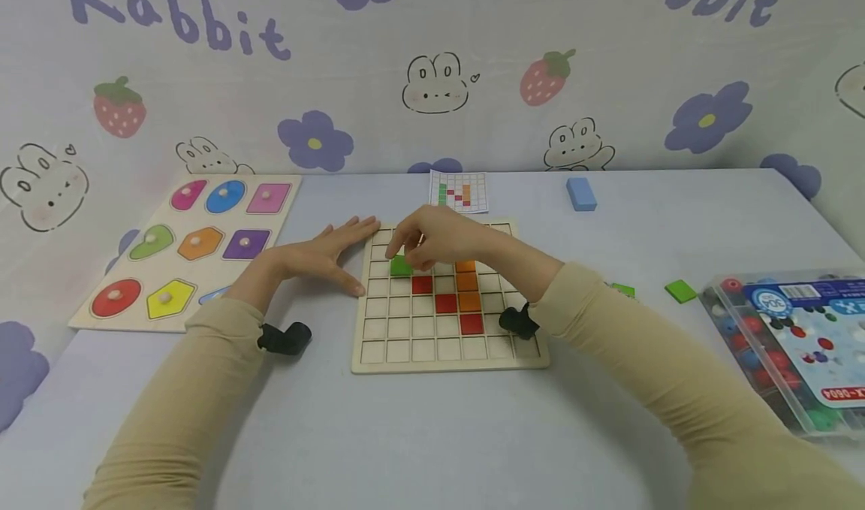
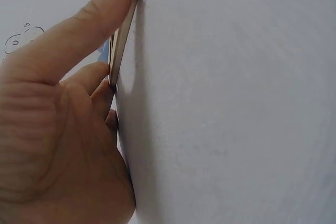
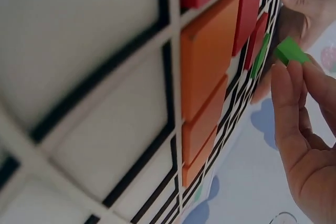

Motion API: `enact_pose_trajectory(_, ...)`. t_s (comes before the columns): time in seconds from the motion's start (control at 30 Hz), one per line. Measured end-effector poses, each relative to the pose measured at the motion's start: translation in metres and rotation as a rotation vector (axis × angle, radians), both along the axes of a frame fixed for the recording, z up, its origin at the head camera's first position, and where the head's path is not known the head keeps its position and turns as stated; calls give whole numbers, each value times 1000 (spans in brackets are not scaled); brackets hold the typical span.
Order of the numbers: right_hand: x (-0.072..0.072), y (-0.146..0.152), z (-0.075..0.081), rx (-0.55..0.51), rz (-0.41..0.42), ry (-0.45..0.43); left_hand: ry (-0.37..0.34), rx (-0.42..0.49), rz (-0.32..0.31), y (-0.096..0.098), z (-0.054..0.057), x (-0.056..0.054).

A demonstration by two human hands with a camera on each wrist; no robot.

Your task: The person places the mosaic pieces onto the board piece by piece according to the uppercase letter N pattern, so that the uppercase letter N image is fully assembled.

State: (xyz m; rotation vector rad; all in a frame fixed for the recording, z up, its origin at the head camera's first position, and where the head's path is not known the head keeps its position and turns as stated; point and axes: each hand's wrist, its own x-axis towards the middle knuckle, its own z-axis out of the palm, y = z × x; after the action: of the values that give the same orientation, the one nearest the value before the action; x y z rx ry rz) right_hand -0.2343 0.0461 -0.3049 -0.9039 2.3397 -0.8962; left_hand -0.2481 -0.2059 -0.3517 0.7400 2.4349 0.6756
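Observation:
My right hand (image 1: 446,236) hovers over the upper left of a wooden grid board (image 1: 385,369), pinching a small green square tile (image 3: 290,51) between thumb and fingertips. One green tile (image 1: 400,267) lies in a cell just below that hand. Three red tiles (image 1: 445,304) step down diagonally to the right, and orange tiles (image 1: 468,301) form a column beside them. My left hand (image 1: 314,258) is spread at the board's left edge, its thumb (image 2: 100,14) touching the edge; the palm shows in the left wrist view.
A pattern card (image 1: 458,192) lies behind the board, with a blue block (image 1: 581,194) to its right. Loose green tiles (image 1: 680,291) lie right of the board, near a clear bead box (image 1: 757,390). A shape puzzle (image 1: 219,270) lies at the left.

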Motion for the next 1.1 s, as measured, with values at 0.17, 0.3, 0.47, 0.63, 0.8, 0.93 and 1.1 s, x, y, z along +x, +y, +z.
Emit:
enact_pose_trajectory(0.17,4,-9,-1,71,-3,-1,-3,-1,1,-1,1,0)
enact_pose_trajectory(0.3,7,-12,-2,107,-5,16,-4,6,-2,-1,1,-1)
enact_pose_trajectory(0.47,9,-15,-4,118,-14,50,-2,6,-2,-1,0,-1)
enact_pose_trajectory(0.63,11,-17,-6,137,-20,81,-5,5,-1,-1,0,-1)
enact_pose_trajectory(0.8,12,-17,-6,150,-24,98,-8,4,5,0,0,-1)
enact_pose_trajectory(0.93,12,-16,-5,159,-14,106,-7,3,3,1,0,-1)
enact_pose_trajectory(1.1,12,-12,-2,133,-6,111,-5,1,5,1,-1,-2)
